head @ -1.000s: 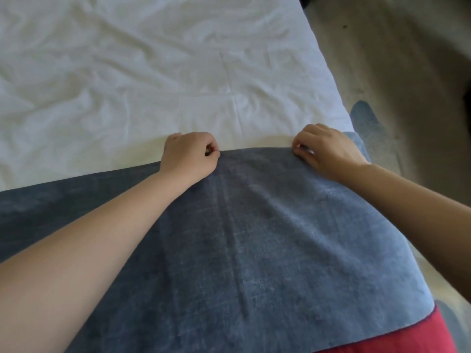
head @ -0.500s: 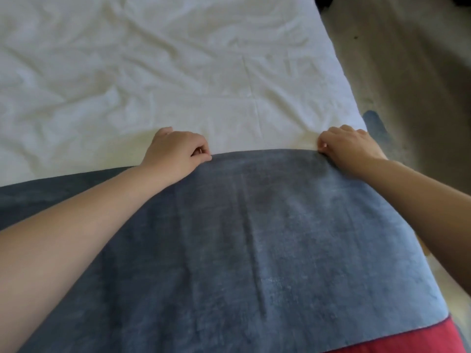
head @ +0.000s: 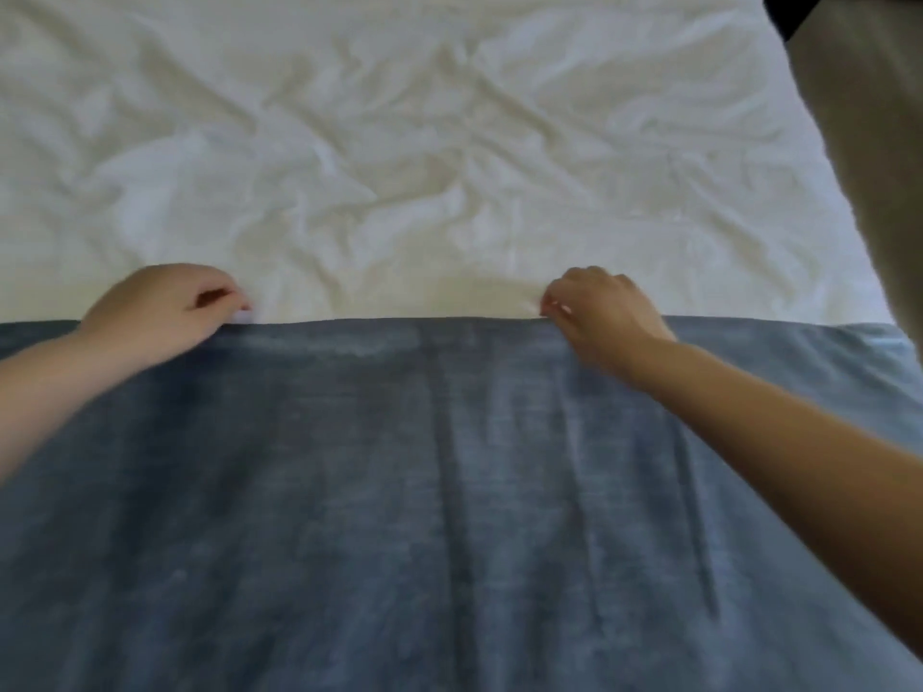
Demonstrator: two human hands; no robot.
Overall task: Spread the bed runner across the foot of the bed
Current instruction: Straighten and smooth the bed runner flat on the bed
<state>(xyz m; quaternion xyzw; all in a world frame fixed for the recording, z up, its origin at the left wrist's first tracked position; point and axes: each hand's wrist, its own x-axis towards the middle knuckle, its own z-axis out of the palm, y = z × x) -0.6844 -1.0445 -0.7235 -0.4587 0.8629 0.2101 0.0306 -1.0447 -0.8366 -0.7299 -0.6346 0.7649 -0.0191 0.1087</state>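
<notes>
A blue-grey bed runner (head: 399, 491) lies flat over the near part of the bed, its far edge running straight across the frame. Beyond it the bed (head: 399, 142) shows a wrinkled white sheet. My left hand (head: 160, 307) pinches the runner's far edge at the left, fingers curled. My right hand (head: 599, 312) pinches the same edge right of centre. Both forearms reach over the runner. Faint lengthwise creases run down the cloth.
The bed's right side edge slants down at the upper right, with beige floor (head: 879, 142) beyond it. A dark object (head: 789, 12) sits at the top right corner. The runner hangs slightly over the bed's right edge.
The view has swung left along the bed. Both hands have shifted left along the runner's far edge, and that edge now lies straighter. The red cloth at the bottom right is out of view.
</notes>
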